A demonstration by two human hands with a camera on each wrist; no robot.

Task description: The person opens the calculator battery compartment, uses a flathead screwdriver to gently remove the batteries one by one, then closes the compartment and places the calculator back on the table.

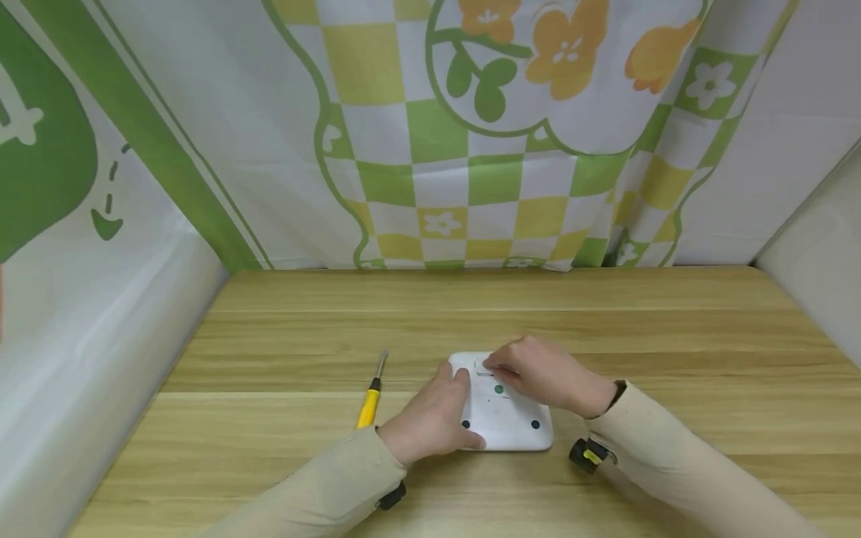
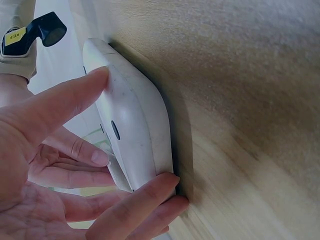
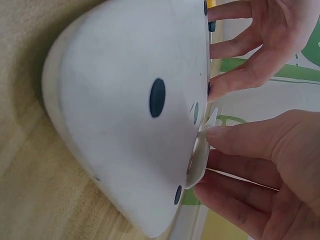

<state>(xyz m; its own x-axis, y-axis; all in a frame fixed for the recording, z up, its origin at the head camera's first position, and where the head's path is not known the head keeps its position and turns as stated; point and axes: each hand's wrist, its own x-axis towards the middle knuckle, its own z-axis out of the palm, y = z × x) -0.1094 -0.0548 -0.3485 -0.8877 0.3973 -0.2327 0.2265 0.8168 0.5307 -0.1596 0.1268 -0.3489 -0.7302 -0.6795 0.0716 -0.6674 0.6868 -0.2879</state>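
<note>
A white, rounded, squarish device (image 1: 509, 433) lies on the table with its underside up, showing black round feet and a small green spot. My left hand (image 1: 433, 415) grips its left side, the thumb at the near edge and the fingers farther along. At the far end of the underside, my right hand (image 1: 545, 373) pinches a small white cover (image 1: 482, 367) between thumb and fingers. In the right wrist view the cover (image 3: 201, 159) stands tilted up from the device's surface (image 3: 115, 100). What lies under the cover is hidden.
A screwdriver (image 1: 370, 403) with a yellow handle lies on the wooden table (image 1: 269, 351) left of the device, its tip pointing away, its handle end hidden by the left sleeve. Behind the table hangs a checked, flowered curtain (image 1: 437, 179). A white wall covering (image 1: 134, 321) stands at left.
</note>
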